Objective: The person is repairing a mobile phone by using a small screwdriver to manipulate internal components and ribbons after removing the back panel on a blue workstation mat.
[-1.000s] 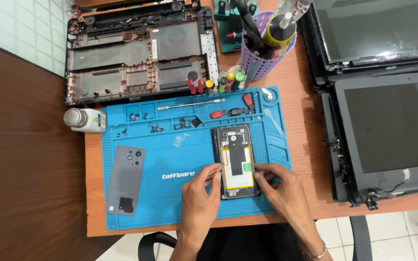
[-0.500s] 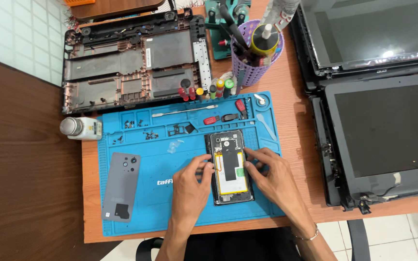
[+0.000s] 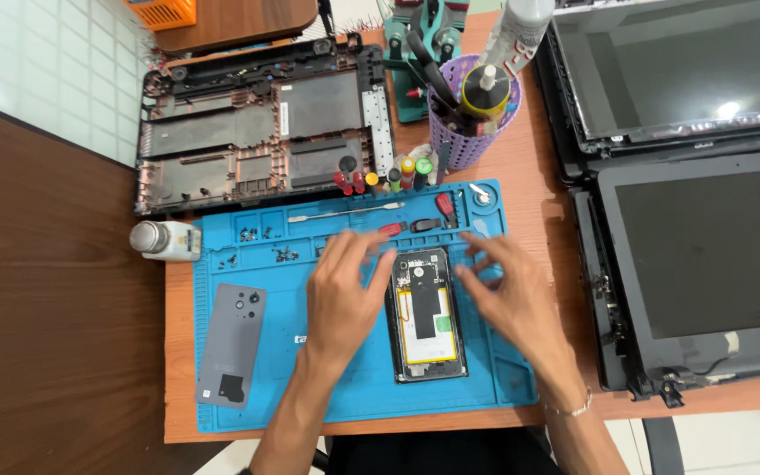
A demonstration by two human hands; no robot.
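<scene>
An opened phone (image 3: 427, 317) lies face down on the blue work mat (image 3: 292, 387), its battery and circuit board exposed. My left hand (image 3: 342, 295) hovers just left of the phone's top, fingers spread and holding nothing. My right hand (image 3: 507, 295) hangs to the right of the phone's top, fingers loosely apart and blurred, also holding nothing. The phone's grey back cover (image 3: 232, 345) rests on the mat's left part. Small screws (image 3: 261, 239) lie in the mat's upper trays. A thin metal pry tool (image 3: 345, 214) and a red-handled tool (image 3: 444, 205) lie along the mat's top.
A stripped laptop base (image 3: 261, 132) sits behind the mat. A purple cup (image 3: 468, 132) full of tools stands at centre back. Two laptop screens (image 3: 705, 176) fill the right side. A small white bottle (image 3: 164, 240) lies at the mat's left edge.
Both hands have lifted off the phone's lower half and moved up towards its top end, fingers spreading. The phone stays where it lay on the mat.
</scene>
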